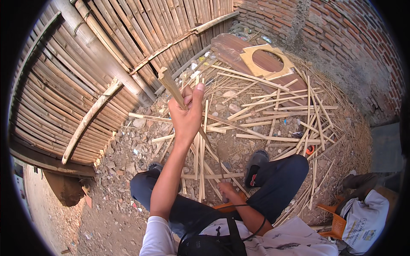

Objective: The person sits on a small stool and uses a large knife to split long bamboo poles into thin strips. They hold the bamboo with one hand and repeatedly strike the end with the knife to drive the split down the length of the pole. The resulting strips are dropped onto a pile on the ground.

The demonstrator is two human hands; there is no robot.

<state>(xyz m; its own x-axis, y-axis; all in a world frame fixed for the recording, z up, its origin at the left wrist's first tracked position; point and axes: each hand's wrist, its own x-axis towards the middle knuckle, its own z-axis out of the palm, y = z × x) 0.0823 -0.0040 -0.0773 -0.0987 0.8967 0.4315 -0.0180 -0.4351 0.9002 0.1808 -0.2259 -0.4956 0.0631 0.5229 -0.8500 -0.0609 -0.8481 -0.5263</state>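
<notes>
My left hand (186,113) is raised in front of me, closed round a split bamboo piece (171,87). The piece slants up and left out of the fist, and its lower part runs down toward my right hand. Low between my knees, my right hand (229,192) is closed on the handle of what looks like a long, thin-bladed knife (221,166). Its narrow blade points up and away from me, near the lower end of the bamboo piece. Whether the two touch I cannot tell. Several pale bamboo strips (198,164) lie on the ground beneath.
More bamboo strips (277,137) lie crisscrossed ahead. Beyond them, a tan board with a round hole (249,57) rests on a brown panel (230,45). A bamboo wall (55,96) stands left, a brick wall (341,38) right. An orange chair (338,222) with cloth stands right.
</notes>
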